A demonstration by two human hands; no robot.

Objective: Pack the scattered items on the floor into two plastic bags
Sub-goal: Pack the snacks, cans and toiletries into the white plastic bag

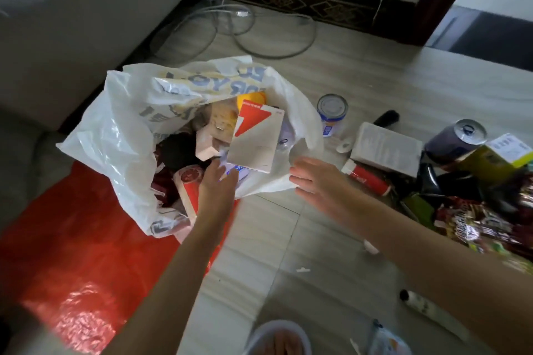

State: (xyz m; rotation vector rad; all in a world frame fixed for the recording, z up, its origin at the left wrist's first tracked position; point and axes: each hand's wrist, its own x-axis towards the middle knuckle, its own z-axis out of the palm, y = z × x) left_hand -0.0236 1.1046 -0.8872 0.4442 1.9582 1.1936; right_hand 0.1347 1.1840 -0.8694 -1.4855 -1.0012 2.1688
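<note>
Both arms reach out to the white bag on the floor, the left hand flat over its open mouth and the right hand loose beside it, both holding nothing.

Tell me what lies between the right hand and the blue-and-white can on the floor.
Nothing visible. The right hand hovers open at the white bag's rim; bare floor separates it from the blue-and-white can. The white box lies off to the right.
</note>
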